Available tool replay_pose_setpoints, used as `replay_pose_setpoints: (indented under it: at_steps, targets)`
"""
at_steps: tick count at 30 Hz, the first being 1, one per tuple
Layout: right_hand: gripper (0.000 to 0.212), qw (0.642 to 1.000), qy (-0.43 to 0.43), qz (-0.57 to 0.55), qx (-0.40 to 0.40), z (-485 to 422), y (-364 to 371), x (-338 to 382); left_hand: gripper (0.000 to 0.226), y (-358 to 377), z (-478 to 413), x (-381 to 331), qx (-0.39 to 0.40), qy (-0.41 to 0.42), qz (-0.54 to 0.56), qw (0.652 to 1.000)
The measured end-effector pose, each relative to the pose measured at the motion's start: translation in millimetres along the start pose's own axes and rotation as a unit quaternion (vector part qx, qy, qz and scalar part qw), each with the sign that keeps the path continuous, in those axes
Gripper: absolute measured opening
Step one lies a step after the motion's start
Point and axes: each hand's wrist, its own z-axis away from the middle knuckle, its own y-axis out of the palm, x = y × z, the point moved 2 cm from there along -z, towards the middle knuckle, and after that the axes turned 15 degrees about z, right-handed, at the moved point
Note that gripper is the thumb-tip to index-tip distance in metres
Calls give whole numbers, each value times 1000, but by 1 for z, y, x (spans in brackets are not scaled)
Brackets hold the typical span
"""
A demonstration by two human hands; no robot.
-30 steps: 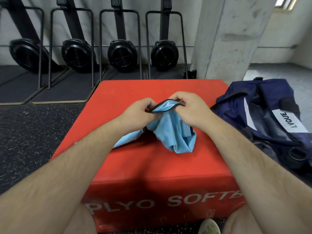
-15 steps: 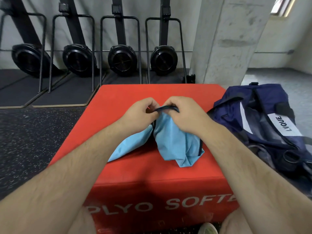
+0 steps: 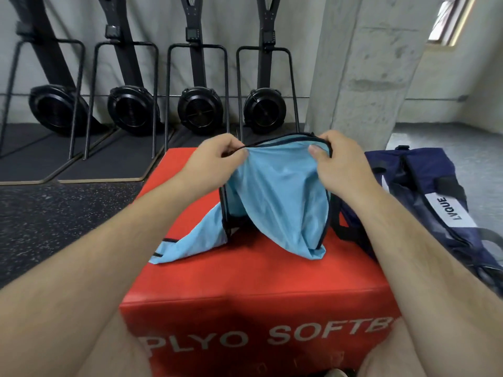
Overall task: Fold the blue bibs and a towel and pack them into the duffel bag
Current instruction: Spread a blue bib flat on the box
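Fingers (image 3: 234,152) of both hands pinch bib (image 3: 280,200) hem | fingertips hidden | duffel bag (image 3: 424,186) cropped

"PLYO SOFTB", cut off, on red box (image 3: 245,281), "LVQUE" label on duffel bag (image 3: 424,183)

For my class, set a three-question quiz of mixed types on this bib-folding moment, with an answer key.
1. True or false: the blue bib lies fully flat on the red plyo box.
2. What does the left hand pinch? A) the bib's dark-trimmed edge B) a towel C) a bag strap
3. Fill in: the navy duffel bag lies to the box's ____ side.

Key:
1. False; both hands, the right hand too, hold its top edge up, and only its lower part rests on the box.
2. A
3. right
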Motion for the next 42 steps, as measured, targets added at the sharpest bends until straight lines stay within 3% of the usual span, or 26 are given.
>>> replay_pose_setpoints:
  at_steps: [3, 7, 11, 12, 17, 19, 21, 24, 26, 29, 32, 38, 42]
  targets:
    - [13, 1000, -12, -9, -8, 2, -5, 10, 11, -23, 2, -27, 39, 53, -122, 990]
    - [3, 996, -8, -92, 15, 11, 0, 26, 10, -56, 7, -28, 24, -2, -209, 978]
    - [3, 985, -44, -152, 73, 19, 13, 62, 54, -30, 27, -26, 95, -6, -92, 991]
    - [3, 983, -53, -156, 83, 21, 16, 68, 55, -20, 29, -26, 105, 6, -72, 992]
    - [11, 966, -18, -232, 113, 29, 25, 73, 3, -15, 29, -35, 93, 42, -76, 992]
    - [20, 951, 0, -261, 165, 34, 29, 73, 8, -20, 31, -40, 74, 64, -111, 989]
    - [19, 952, -26, -218, 214, 40, 38, 74, 9, -29, 31, -42, 50, 59, -116, 990]
    - [25, 964, -53, -124, 228, 44, 51, 69, 10, -54, 29, -37, -15, 38, -129, 991]
    - [21, 966, -28, -136, 216, 41, 53, 66, 10, -72, 32, -28, -44, 34, -184, 981]
    - [14, 974, -28, -153, 162, 35, 49, 74, 19, -72, 43, -12, 1, 1, -230, 973]
    - [10, 980, -66, -149, 116, 33, 49, 89, 45, -48, 48, -6, 95, -25, -156, 983]
    - [14, 982, -81, -147, 83, 31, 43, 89, 2, -32, 41, -14, 124, 56, -193, 972]
    - [16, 980, -94, -117, 129, 30, 38, 81, 7, -44, 40, -21, 101, 59, -172, 978]
